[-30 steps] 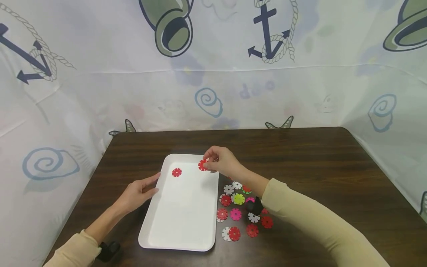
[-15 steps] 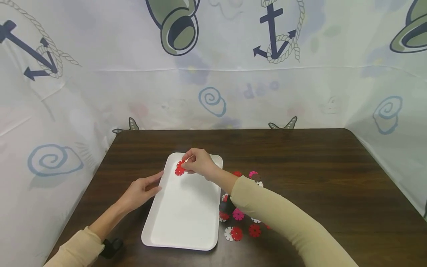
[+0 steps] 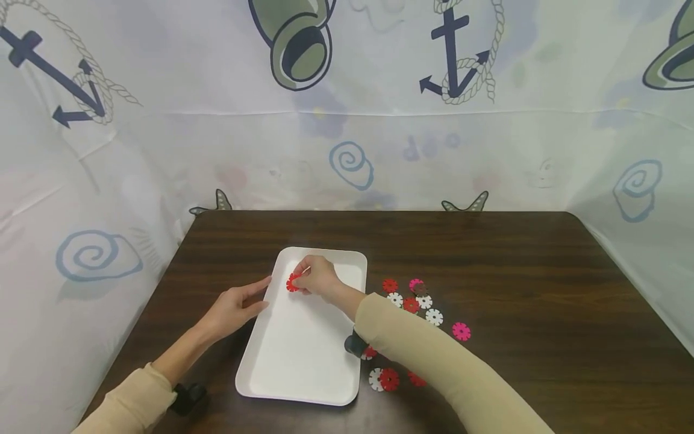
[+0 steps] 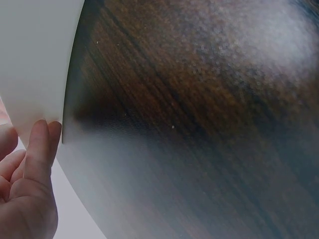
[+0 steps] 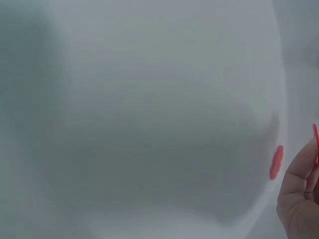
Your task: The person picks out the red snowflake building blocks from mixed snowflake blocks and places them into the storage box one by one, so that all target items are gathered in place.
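My right hand (image 3: 317,278) is over the far left part of the flat white rectangular plastic tray (image 3: 303,367), fingers curled and pinching a small red notched plastic disc (image 3: 293,282) right at the tray's surface. From the head view I cannot tell whether a second red disc lies hidden beneath it. My left hand (image 3: 234,307) lies on the dark wood-grain table (image 3: 515,271) with straight, relaxed fingers touching the tray's left rim.

To do this well, I judge I should keep that left hand steady against the rim so the light tray does not slide, and lower the disc flat rather than on edge — these discs look thin and apt to tip or skid.

The head view alone shows the loose cluster of red, white and pink discs (image 3: 420,301) on the table just right of the tray, partly hidden by my right sleeve (image 3: 434,367). The left wrist view shows what it cannot — fingertips (image 4: 42,144) actually against the tray's edge. The right wrist view, blurred, shows a red disc on edge (image 5: 276,162) close to the tray, with a sliver of red by my fingers.
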The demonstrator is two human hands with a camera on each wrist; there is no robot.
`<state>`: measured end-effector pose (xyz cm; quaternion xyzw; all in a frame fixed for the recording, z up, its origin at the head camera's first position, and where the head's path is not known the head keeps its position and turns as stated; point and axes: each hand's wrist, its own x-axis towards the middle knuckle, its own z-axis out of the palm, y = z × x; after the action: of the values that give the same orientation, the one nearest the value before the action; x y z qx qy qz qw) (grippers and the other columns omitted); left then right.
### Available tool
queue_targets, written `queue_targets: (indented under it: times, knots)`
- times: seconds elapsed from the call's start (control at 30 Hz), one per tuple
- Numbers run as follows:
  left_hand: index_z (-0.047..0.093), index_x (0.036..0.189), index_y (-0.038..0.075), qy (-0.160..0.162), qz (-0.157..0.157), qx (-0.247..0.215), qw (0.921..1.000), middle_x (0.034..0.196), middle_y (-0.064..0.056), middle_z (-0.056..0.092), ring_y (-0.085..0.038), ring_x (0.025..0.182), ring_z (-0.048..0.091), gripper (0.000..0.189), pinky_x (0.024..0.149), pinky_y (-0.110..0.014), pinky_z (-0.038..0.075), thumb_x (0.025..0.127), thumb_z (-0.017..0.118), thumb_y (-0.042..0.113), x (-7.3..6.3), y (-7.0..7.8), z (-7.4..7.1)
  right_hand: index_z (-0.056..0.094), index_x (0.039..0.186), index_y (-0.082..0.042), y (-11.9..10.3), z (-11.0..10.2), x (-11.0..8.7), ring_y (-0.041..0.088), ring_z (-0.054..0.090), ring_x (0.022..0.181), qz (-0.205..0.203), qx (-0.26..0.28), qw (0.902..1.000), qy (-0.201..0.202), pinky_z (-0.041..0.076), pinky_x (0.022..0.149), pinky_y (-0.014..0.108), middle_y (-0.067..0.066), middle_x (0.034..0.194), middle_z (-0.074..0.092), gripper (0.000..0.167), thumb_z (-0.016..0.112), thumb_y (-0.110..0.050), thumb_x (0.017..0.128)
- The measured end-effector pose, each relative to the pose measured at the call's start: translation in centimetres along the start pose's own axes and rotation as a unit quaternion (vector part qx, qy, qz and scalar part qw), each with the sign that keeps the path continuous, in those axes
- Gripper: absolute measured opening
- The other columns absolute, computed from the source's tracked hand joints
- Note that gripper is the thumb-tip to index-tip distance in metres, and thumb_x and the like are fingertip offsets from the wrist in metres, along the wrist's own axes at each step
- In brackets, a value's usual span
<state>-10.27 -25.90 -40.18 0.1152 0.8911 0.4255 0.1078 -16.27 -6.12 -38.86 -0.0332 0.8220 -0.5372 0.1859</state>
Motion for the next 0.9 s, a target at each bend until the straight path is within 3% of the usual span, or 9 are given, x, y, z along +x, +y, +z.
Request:
queue_targets:
  times: [0.37, 0.9]
  knots:
    - [0.039, 0.141, -0.001, 0.003, 0.005, -0.006, 1.0000, 0.137, -0.027, 0.046, -0.039, 0.108, 0.061, 0.058, 0.081, -0.039, 0.056, 0.088, 0.064, 0.008, 0.2, -0.4, 0.1, 0.065, 0.086, -0.005, 0.8, 1.2, -0.1, 0.011, 0.049, 0.064, -0.028, -0.131, 0.9909, -0.005, 0.046, 0.052, 0.015, 0.001, 0.075, 0.059, 0.009, 0.072, -0.007, 0.080]
    - [0.039, 0.141, 0.000, 0.006, 0.000, -0.013, 0.9999, 0.136, -0.027, 0.047, -0.040, 0.108, 0.061, 0.059, 0.081, -0.040, 0.056, 0.088, 0.064, 0.008, 0.0, -0.3, 0.0, 0.064, 0.086, -0.006, 1.1, 2.0, -0.3, 0.012, 0.053, 0.072, -0.043, -0.169, 0.9847, -0.003, 0.049, 0.063, 0.016, 0.001, 0.079, 0.061, 0.006, 0.069, -0.005, 0.082]
